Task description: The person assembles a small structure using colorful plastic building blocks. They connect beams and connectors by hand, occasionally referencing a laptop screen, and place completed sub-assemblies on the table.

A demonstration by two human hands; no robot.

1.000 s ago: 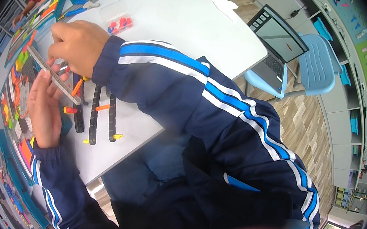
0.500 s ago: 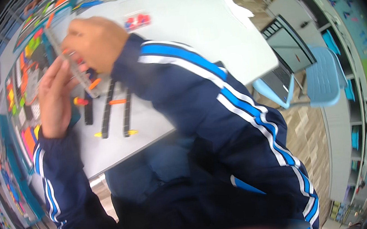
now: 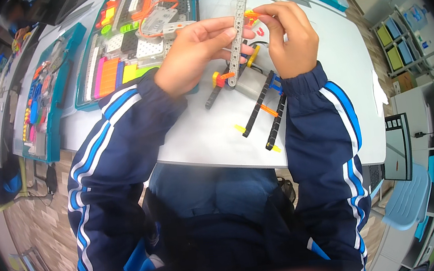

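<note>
A long grey perforated beam (image 3: 238, 39) stands tilted in front of me, and my left hand (image 3: 194, 52) grips it about its middle between thumb and fingers. At its lower end sits an orange peg (image 3: 228, 75), with a red and yellow piece (image 3: 216, 80) beside it. My right hand (image 3: 294, 35), just right of the beam, pinches a small orange peg (image 3: 253, 14) at the fingertips. Beneath the hands, on the table, rests a built assembly: a grey block (image 3: 255, 84), black beams (image 3: 258, 105) joined by an orange link (image 3: 269, 111), and yellow end pegs (image 3: 240, 129).
A teal-rimmed parts case (image 3: 78, 81) full of coloured building pieces lies left of my hands. Another case (image 3: 54, 138) is farther left, a third (image 3: 338, 1) at the far right. A laptop (image 3: 397, 141) and blue chair (image 3: 408, 194) are at the right. Another person (image 3: 2, 173) is at the left.
The view has swung left, so table and hands appear farther right. My right hand, earlier close against the beam beside my left, is now apart on its right side.
</note>
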